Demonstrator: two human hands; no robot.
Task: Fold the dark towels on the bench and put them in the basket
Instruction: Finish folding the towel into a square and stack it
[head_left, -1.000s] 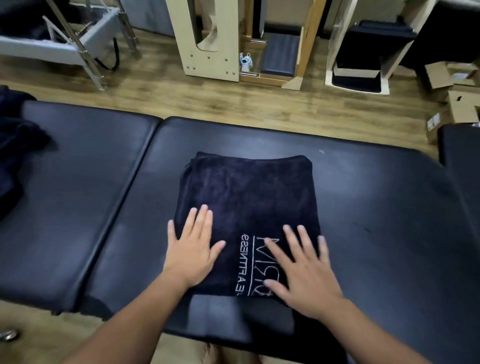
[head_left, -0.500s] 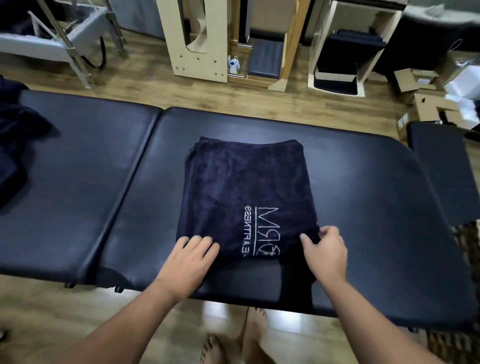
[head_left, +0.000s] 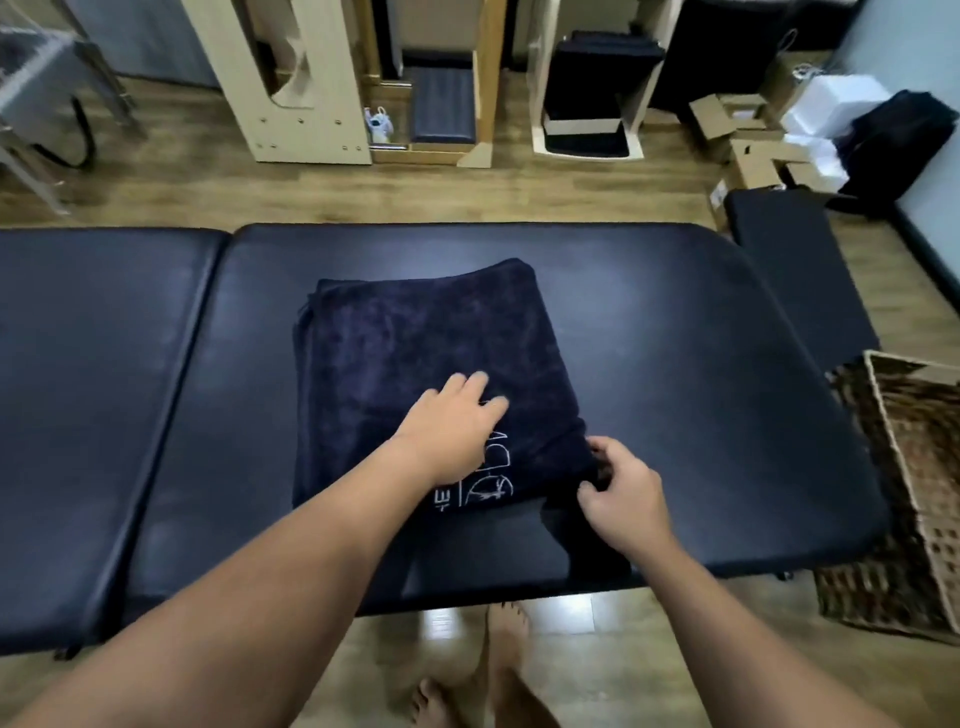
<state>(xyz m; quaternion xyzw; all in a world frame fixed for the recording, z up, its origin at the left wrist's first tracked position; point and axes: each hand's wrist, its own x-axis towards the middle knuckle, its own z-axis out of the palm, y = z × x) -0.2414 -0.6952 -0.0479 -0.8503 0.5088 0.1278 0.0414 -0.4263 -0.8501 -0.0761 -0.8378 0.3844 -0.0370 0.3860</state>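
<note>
- The left hand (head_left: 451, 431) is lying flat, fingers straight, pressing the folded towel (head_left: 431, 364) in the middle of the table (head_left: 675, 364).
- The right hand (head_left: 621, 493) is pinching the towel's near right corner — folding looks done, and lifting seems to be the step in hand.
- Next calls for carrying it right without the layers slipping apart.
- The basket (head_left: 904, 467) is sitting on the floor just beside the table's right end — I cannot tell what it is holding.

Folded towel (head_left: 436, 364) mid-bench (head_left: 675, 364), toward the front edge — basket (head_left: 904, 493) on the floor off the bench's right end.
</note>
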